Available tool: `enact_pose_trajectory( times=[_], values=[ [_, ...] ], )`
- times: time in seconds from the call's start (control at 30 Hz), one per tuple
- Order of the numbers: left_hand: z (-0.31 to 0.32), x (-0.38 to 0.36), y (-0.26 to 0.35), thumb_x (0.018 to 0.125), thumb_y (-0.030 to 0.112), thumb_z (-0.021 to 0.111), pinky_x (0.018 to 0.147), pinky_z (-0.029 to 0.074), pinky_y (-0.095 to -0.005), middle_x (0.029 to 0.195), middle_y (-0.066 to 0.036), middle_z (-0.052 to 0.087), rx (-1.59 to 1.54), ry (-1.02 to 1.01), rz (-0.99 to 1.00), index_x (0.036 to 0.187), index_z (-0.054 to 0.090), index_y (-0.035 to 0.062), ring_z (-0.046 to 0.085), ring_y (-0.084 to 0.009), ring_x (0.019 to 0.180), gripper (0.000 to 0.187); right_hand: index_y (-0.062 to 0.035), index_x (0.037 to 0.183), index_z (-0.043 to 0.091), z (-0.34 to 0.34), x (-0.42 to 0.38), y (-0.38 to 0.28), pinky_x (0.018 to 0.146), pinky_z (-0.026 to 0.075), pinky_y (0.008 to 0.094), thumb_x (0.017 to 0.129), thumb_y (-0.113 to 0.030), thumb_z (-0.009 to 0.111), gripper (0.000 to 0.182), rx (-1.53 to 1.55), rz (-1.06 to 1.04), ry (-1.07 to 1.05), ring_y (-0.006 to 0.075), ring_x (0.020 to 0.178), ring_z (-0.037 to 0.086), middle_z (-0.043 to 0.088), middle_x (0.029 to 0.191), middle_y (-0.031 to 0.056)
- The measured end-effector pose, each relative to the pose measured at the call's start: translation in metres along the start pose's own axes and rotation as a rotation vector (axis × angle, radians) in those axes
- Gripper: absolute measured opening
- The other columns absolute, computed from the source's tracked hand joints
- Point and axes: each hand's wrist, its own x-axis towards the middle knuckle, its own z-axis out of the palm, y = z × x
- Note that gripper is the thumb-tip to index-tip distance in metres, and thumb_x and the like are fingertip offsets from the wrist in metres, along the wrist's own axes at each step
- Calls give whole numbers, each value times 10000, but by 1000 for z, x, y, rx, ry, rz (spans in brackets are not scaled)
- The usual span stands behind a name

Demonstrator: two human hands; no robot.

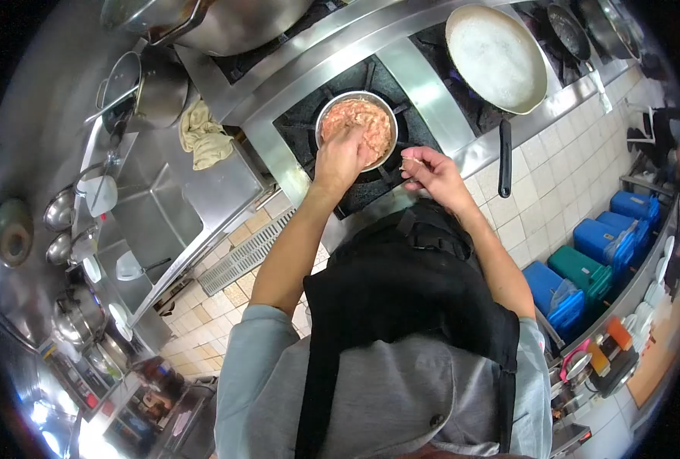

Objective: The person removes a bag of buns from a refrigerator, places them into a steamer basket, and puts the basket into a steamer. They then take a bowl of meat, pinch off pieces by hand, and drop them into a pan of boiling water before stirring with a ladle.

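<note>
A round metal bowl [393, 138] filled with pinkish minced meat [372, 122] sits over a burner of the stove. My left hand [341, 157] reaches into the bowl from the near left, its fingers closed and pressed into the meat, with the fingertips partly hidden. Just outside the bowl's right side, my right hand [435, 177] is raised with curled fingers, thumb and fingertips close together. Small pale bits show at those fingertips, too small to name.
A large pan [497, 57] of whitish liquid stands on the right burner, its black handle [504, 161] jutting toward me. A big pot [240, 23] is at the back left. Left are a steel sink [156, 206] and a yellowish cloth [202, 136]. Blue bins [552, 294] stand right.
</note>
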Motion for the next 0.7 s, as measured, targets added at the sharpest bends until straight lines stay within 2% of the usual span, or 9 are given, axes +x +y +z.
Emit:
enact_pose_trajectory(
  times=[0.13, 0.2, 0.23, 0.3, 0.4, 0.43, 0.5, 0.6, 0.7],
  values=[
    [-19, 5, -4, 818, 156, 711, 743, 560, -389, 984, -128, 724, -143, -23, -26, 1123, 697, 55, 699, -314, 796, 322, -30, 1249, 592, -1, -1, -3, 726, 572, 251, 978, -178, 630, 310, -30, -3, 5, 97, 881, 629, 637, 1023, 9],
    [-24, 7, -13, 874, 158, 706, 688, 569, -341, 901, -75, 740, -564, 34, -194, 1102, 711, 16, 695, -208, 727, 268, -26, 1252, 588, -5, 0, -5, 732, 573, 254, 981, -183, 627, 316, -33, -12, 6, 100, 887, 629, 638, 1033, 12],
    [-49, 7, 5, 905, 167, 704, 759, 571, -299, 986, -90, 727, -943, -31, -410, 1116, 696, -15, 680, -142, 850, 279, -22, 1255, 584, -5, 0, -6, 737, 573, 258, 983, -188, 624, 321, -36, -19, 5, 104, 893, 629, 638, 1043, 15],
    [-72, 6, 14, 962, 82, 620, 782, 578, -280, 1183, -121, 661, -1305, -47, -595, 1235, 619, -43, 671, -161, 942, 300, -18, 1263, 576, -3, 1, -13, 750, 575, 265, 986, -187, 617, 327, -42, -20, -14, 111, 914, 631, 637, 1075, 24],
    [-78, -7, 20, 977, 51, 581, 825, 577, -274, 1281, -137, 603, -1422, -87, -502, 1320, 550, -36, 647, -156, 1022, 355, -8, 1289, 555, 8, 3, -36, 778, 579, 285, 994, -180, 602, 345, -47, -45, -55, 127, 961, 636, 629, 1138, 45],
    [-78, -11, 24, 977, 51, 581, 825, 577, -274, 1281, -137, 603, -1425, -85, -501, 1320, 550, -36, 647, -156, 1022, 355, -2, 1305, 542, 12, 3, -44, 794, 581, 297, 998, -176, 593, 357, -43, -65, -70, 135, 988, 639, 623, 1170, 57],
    [-74, -19, 34, 976, 48, 580, 839, 578, -282, 1250, -138, 621, -1271, -37, -324, 1351, 522, -30, 646, -154, 1034, 387, -1, 1321, 534, 18, 3, -58, 812, 581, 297, 1005, -155, 575, 354, 3, -102, -104, 143, 1004, 644, 630, 1175, 52],
    [-71, -23, 43, 958, 44, 615, 842, 577, -277, 1190, -141, 651, -1215, -43, -230, 1328, 545, -37, 660, -165, 1009, 385, 5, 1338, 525, 28, 3, -71, 836, 583, 302, 1013, -115, 546, 346, 48, -149, -152, 150, 1010, 652, 641, 1165, 52],
    [-68, -23, 42, 938, 66, 660, 796, 562, -260, 1125, -87, 686, -1168, -84, -303, 1304, 579, -20, 663, -133, 946, 384, 20, 1303, 546, 38, 1, -76, 813, 582, 287, 1012, -77, 529, 308, 31, -175, -172, 143, 960, 663, 654, 1112, 69]
  ],
)
